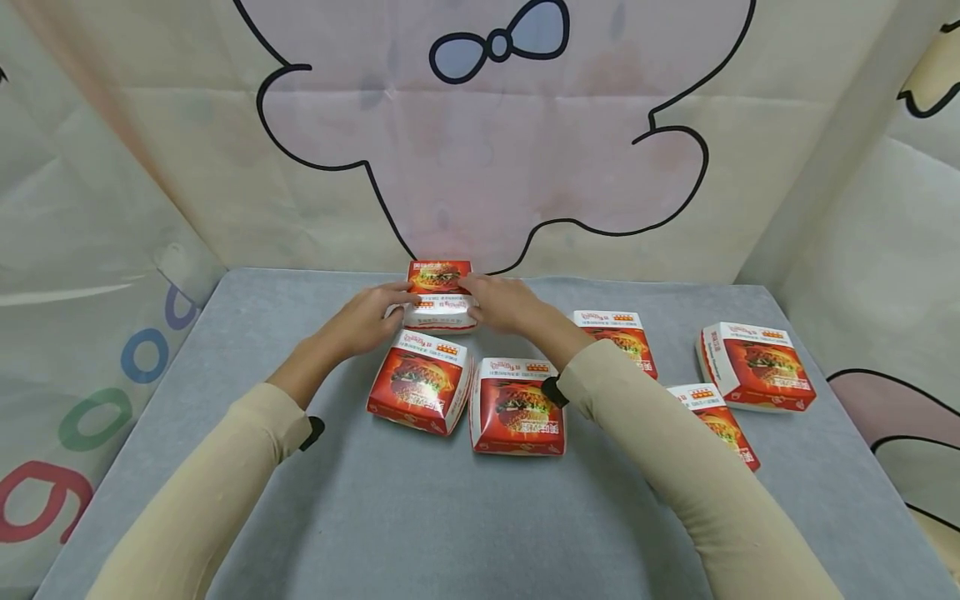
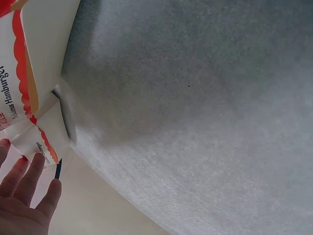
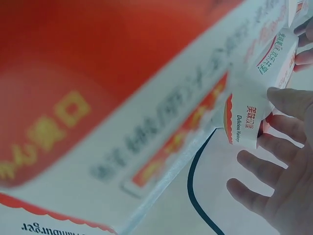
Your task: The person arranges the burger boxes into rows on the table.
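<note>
At the far edge of the table, both hands hold one red and white hamburger box [image 1: 438, 282] between them. The left hand [image 1: 366, 318] has its fingers and thumb at the box's left side, and the right hand [image 1: 510, 302] grips the right side. In the right wrist view, the thumb and spread fingers meet the end of this hamburger box [image 3: 247, 117]. Just nearer lie a slightly turned hamburger box [image 1: 418, 383] on the left and another hamburger box [image 1: 517, 408] beside it, under the right wrist.
To the right, a hamburger box [image 1: 765, 367] sits on the grey tabletop [image 1: 450, 525]. Two more, a back box [image 1: 618, 337] and a front box [image 1: 723, 429], are partly covered by the right sleeve [image 1: 675, 467]. A printed cloth wall [image 1: 525, 150] stands behind the table.
</note>
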`<state>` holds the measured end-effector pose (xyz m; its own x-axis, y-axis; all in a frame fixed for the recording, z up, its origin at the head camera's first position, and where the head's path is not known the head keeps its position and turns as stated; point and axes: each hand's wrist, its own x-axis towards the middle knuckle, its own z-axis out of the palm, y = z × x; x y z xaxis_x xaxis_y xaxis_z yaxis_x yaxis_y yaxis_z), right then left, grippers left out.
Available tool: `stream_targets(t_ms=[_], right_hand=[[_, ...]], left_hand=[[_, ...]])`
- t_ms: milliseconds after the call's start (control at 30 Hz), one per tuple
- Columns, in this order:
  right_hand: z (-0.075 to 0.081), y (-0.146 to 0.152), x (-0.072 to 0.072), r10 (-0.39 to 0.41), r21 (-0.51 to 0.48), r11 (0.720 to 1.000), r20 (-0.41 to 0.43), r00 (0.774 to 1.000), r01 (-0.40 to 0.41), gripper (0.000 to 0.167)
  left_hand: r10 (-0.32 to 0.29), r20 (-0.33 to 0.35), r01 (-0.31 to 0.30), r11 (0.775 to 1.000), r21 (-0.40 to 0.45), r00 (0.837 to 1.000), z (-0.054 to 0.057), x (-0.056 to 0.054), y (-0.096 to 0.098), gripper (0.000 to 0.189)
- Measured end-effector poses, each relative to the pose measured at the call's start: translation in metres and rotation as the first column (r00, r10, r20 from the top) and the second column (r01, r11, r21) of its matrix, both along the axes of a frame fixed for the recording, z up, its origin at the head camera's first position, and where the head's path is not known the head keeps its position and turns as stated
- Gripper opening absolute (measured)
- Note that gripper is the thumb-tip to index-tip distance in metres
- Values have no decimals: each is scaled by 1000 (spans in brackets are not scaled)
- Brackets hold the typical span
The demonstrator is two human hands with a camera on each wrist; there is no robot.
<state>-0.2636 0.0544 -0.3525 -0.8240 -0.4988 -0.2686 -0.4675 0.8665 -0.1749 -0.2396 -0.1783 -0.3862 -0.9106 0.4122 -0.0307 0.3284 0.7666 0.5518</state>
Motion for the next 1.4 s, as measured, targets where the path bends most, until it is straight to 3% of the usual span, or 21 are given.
stream_targets(t_ms=[667, 800, 967, 1167, 1400], right_hand=[[1, 3, 7, -17, -43, 999, 62, 998, 20, 68], [7, 5, 20, -11, -56, 998, 25, 1000, 12, 70], [9, 10, 43, 90, -60, 994, -16, 996, -91, 71], [5, 16, 68, 161, -87, 983, -31, 986, -164, 70], [1, 18, 85, 204, -101, 973, -48, 978, -208, 73]], left_hand=[[19, 13, -19, 1000, 3, 1000, 0, 3, -3, 44], [20, -51, -21, 1000, -3, 999, 1, 14, -8, 46], [-36, -132, 28, 998, -61, 991, 1, 35, -17, 49], [-122, -92, 119, 992, -31, 988, 2, 55, -22, 52], [-182, -88, 181, 983, -24, 979, -1, 64, -22, 55]])
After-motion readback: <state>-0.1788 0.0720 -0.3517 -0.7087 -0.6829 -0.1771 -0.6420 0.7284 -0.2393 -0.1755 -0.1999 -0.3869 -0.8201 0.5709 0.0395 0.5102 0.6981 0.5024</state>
